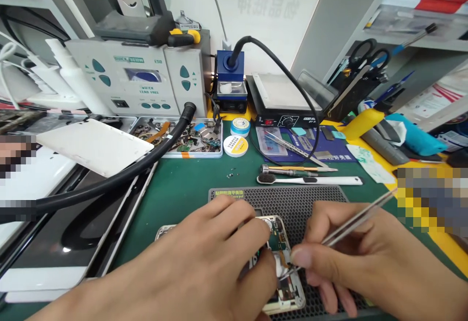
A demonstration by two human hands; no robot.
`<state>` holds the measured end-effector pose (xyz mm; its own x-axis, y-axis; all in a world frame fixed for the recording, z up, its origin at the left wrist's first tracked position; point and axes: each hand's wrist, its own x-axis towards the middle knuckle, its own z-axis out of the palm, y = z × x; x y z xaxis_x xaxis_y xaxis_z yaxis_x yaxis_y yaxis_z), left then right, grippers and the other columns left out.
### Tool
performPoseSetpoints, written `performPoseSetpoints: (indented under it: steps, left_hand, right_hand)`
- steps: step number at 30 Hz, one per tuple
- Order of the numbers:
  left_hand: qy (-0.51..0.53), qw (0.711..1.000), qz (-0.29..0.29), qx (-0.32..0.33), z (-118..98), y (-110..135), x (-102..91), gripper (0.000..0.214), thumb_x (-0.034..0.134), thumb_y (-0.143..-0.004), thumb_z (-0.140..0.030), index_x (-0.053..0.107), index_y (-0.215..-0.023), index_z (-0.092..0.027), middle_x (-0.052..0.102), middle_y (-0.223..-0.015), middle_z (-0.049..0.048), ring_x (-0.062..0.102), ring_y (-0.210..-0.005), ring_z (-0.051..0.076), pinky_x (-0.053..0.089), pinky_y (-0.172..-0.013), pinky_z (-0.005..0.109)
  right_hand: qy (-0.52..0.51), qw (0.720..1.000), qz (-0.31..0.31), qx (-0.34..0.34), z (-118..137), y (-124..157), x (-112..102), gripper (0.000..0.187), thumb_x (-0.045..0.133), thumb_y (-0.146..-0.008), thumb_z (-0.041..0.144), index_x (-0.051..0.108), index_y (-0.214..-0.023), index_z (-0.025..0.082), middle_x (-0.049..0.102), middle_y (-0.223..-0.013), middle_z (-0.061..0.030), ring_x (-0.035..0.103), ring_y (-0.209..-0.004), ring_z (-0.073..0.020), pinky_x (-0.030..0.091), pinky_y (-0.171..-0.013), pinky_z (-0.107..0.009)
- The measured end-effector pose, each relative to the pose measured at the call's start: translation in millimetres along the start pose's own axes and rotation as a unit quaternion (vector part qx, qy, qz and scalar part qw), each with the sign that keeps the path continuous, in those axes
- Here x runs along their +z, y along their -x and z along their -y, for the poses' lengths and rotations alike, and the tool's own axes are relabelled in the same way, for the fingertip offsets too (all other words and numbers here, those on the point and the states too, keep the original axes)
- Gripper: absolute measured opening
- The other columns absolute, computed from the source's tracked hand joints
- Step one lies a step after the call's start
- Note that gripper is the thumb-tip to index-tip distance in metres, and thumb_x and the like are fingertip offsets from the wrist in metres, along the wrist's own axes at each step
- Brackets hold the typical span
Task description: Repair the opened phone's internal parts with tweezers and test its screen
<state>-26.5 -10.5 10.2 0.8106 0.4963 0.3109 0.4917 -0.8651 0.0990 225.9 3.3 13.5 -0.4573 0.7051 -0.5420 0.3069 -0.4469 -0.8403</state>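
Observation:
An opened phone (pixel 298 289) with a pale frame and bare circuit board lies on the black textured mat, partly hidden beneath my left hand (pixel 226 252). That hand is closed over the phone, its bent fingers resting on the frame and inner parts; the thumb is mostly hidden. My right hand (pixel 340 257) pinches metal tweezers (pixel 354 221) between thumb and fingers. Their tips reach inside the phone, beside a small white piece (pixel 281 266) and an orange flex cable. I cannot tell whether the tips grip anything.
Behind the mat (pixel 292 199) lie a toothbrush (pixel 310 180) and a screwdriver (pixel 281 170). A hot-air station (pixel 135 77) stands at the back, its black hose (pixel 146 162) crossing the left side over a white panel (pixel 95 145). Two round tins (pixel 236 146) sit near a parts tray (pixel 219 148).

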Motion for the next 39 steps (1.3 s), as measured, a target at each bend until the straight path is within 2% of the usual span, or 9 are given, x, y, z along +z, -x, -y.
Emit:
performPoseSetpoints:
  steps: [3, 7, 10, 17, 22, 27, 32, 39]
  left_hand:
    - [0.016, 0.999, -0.016, -0.024, -2, 2, -0.3, 0.017, 0.062, -0.098, -0.035, 0.067, -0.098, -0.019, 0.072, -0.103, 0.0049, 0.066, -0.096, 0.029, 0.061, -0.086, 0.049]
    - [0.004, 1.000, -0.012, 0.007, -4, 1, -4.2, 0.019, 0.064, -0.097, -0.035, 0.066, -0.107, -0.019, 0.071, -0.110, 0.0069, 0.065, -0.099, 0.030, 0.062, -0.087, 0.052]
    - [0.003, 1.000, -0.009, 0.006, -6, -1, -6.1, 0.017, 0.063, -0.097, -0.030, 0.065, -0.108, -0.018, 0.071, -0.111, 0.0085, 0.065, -0.102, 0.032, 0.063, -0.086, 0.054]
    - [0.045, 0.999, -0.004, -0.011, -7, -3, -5.6, 0.012, 0.066, -0.091, -0.021, 0.063, -0.102, -0.020, 0.070, -0.111, 0.0060, 0.064, -0.106, 0.029, 0.060, -0.094, 0.049]
    - [0.039, 0.999, -0.001, -0.013, -8, -3, -7.2, 0.024, 0.067, -0.091, -0.021, 0.065, -0.114, -0.021, 0.071, -0.114, 0.0046, 0.063, -0.111, 0.028, 0.058, -0.096, 0.045]
    - [0.052, 0.998, -0.006, -0.025, -9, -3, -7.8, 0.024, 0.069, -0.089, -0.020, 0.068, -0.113, -0.021, 0.070, -0.112, 0.0042, 0.062, -0.112, 0.026, 0.056, -0.101, 0.042]
    - [0.052, 0.998, -0.011, -0.037, -9, -6, -7.3, 0.019, 0.066, -0.091, -0.021, 0.068, -0.110, -0.020, 0.070, -0.110, 0.0041, 0.062, -0.110, 0.025, 0.055, -0.102, 0.043]
    - [0.051, 0.998, -0.001, -0.028, -12, -6, -8.2, 0.008, 0.065, -0.091, -0.021, 0.065, -0.098, -0.020, 0.071, -0.105, 0.0046, 0.064, -0.104, 0.026, 0.058, -0.097, 0.045]
  right_hand:
    - [-0.041, 0.999, 0.009, 0.015, 6, 1, 2, 0.034, 0.090, -0.080, 0.030, 0.060, -0.073, 0.018, 0.072, -0.056, 0.0036, 0.062, -0.041, -0.0071, 0.049, -0.039, -0.010]
    - [-0.056, 0.998, 0.015, 0.015, 8, 1, 3, 0.032, 0.087, -0.083, 0.030, 0.060, -0.074, 0.017, 0.074, -0.056, 0.0009, 0.064, -0.040, -0.0072, 0.050, -0.038, -0.009]
    - [-0.075, 0.997, 0.014, 0.009, 8, 0, 5, 0.030, 0.087, -0.084, 0.029, 0.061, -0.077, 0.017, 0.076, -0.059, 0.0005, 0.066, -0.043, -0.0081, 0.052, -0.039, -0.010]
    - [-0.092, 0.995, 0.013, 0.021, 13, 0, 7, 0.033, 0.089, -0.080, 0.030, 0.060, -0.071, 0.017, 0.072, -0.054, 0.0033, 0.062, -0.040, -0.0066, 0.048, -0.038, -0.009]
    - [-0.057, 0.998, 0.022, 0.026, 16, 1, 3, 0.034, 0.086, -0.082, 0.038, 0.063, -0.071, 0.016, 0.072, -0.054, 0.0004, 0.063, -0.042, -0.0079, 0.049, -0.041, -0.011]
    - [-0.050, 0.998, 0.034, 0.003, 14, -1, 0, 0.032, 0.083, -0.085, 0.041, 0.066, -0.075, 0.015, 0.075, -0.060, -0.0022, 0.066, -0.045, -0.0102, 0.054, -0.044, -0.015]
    - [-0.068, 0.997, 0.025, -0.004, 13, 0, 2, 0.031, 0.086, -0.083, 0.035, 0.064, -0.073, 0.016, 0.074, -0.059, 0.0000, 0.068, -0.046, -0.0097, 0.053, -0.043, -0.012]
    - [-0.065, 0.998, 0.024, -0.013, 8, -1, 2, 0.029, 0.084, -0.086, 0.035, 0.065, -0.075, 0.016, 0.076, -0.062, -0.0004, 0.071, -0.050, -0.0110, 0.057, -0.047, -0.014]
